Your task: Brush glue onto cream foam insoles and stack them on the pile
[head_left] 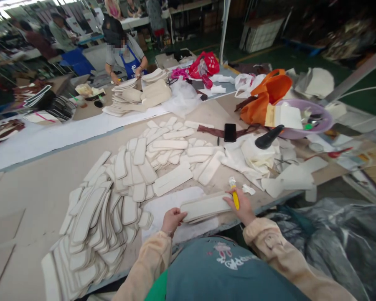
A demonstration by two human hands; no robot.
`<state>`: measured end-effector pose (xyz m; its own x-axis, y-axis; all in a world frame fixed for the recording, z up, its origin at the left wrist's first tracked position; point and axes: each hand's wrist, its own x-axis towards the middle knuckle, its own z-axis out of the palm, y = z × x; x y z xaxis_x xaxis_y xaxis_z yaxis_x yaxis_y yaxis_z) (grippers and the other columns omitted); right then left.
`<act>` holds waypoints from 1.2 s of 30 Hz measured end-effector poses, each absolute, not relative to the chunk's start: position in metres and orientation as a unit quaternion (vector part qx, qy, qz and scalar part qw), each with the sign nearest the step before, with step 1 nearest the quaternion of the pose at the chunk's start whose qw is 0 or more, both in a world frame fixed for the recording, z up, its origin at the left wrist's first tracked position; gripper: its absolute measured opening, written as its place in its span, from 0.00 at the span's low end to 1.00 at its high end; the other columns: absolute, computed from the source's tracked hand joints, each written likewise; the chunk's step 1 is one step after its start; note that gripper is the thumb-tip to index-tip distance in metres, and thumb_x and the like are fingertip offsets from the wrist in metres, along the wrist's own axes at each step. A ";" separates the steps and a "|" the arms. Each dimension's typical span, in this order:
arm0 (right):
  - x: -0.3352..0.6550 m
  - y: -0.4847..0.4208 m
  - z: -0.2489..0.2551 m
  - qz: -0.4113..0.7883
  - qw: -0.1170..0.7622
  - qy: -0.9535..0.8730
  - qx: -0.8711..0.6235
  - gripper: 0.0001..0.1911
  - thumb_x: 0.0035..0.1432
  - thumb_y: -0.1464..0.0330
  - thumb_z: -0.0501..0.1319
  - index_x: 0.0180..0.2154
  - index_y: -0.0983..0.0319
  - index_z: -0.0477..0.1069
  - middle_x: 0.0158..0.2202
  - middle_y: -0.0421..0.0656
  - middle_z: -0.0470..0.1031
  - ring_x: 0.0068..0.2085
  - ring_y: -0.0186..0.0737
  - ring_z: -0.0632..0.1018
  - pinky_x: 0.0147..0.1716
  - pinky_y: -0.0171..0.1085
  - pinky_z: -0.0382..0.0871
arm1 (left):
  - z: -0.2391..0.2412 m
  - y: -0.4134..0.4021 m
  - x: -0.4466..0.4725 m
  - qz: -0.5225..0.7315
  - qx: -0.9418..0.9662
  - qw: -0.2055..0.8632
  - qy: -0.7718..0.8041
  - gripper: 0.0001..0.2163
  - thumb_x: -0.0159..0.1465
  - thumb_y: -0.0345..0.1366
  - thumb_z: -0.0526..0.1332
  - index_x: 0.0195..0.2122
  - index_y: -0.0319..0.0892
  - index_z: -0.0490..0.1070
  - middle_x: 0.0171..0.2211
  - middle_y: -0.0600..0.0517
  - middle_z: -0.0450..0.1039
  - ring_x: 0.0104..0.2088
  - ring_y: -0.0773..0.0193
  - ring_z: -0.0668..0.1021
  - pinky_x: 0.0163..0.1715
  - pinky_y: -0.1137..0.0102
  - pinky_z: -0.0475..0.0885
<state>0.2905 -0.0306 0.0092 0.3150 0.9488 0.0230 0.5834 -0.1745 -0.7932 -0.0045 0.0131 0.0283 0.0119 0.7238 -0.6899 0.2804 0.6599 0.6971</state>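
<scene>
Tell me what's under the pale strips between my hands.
A white sheet shows on both long sides of the pale strips, spread on the table. Layered edges show along their near side; whatever lies directly beneath is covered.

the left hand (173,220) was in the lower middle of the frame, its fingers bent and their tips drawn together in a pinch that pointed right. below it, the left forearm (144,267), covered by a pale, loose sleeve, slanted down to the bottom edge, left of the middle. the right hand (242,207) was farther right and slightly higher in the frame, its fingers curled in a grip and directed toward the upper left. the right forearm (288,253), sleeved alike and bunched near the wrist, sloped toward the lower right. both hands stood well apart, and the torso (213,278) filled the bottom middle between the arms.
</scene>
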 end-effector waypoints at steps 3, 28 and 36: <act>0.293 -0.030 0.001 0.237 0.352 -0.547 -0.722 0.13 0.58 0.57 0.58 0.40 0.58 0.64 0.40 0.47 0.76 0.42 0.52 0.78 0.41 0.51 0.71 | 0.022 0.012 -0.003 0.174 0.381 0.596 0.685 0.18 0.41 0.47 0.69 0.19 0.43 0.61 0.15 0.58 0.64 0.19 0.69 0.68 0.19 0.75 0.59; 0.230 -0.047 -0.026 0.217 0.216 -0.815 -0.491 0.22 0.56 0.61 0.65 0.49 0.64 0.67 0.57 0.57 0.67 0.66 0.49 0.56 0.62 0.54 0.55 | 0.005 0.005 0.006 0.140 0.419 0.562 0.699 0.18 0.44 0.49 0.66 0.20 0.44 0.60 0.15 0.59 0.63 0.20 0.68 0.68 0.20 0.75 0.59; 0.296 -0.065 -0.035 0.141 0.220 -0.770 -0.582 0.20 0.60 0.64 0.61 0.53 0.62 0.66 0.58 0.56 0.67 0.65 0.52 0.60 0.61 0.58 0.56 | 0.000 0.002 0.006 0.143 0.431 0.552 0.699 0.19 0.43 0.50 0.67 0.20 0.44 0.60 0.16 0.58 0.63 0.20 0.67 0.69 0.20 0.74 0.60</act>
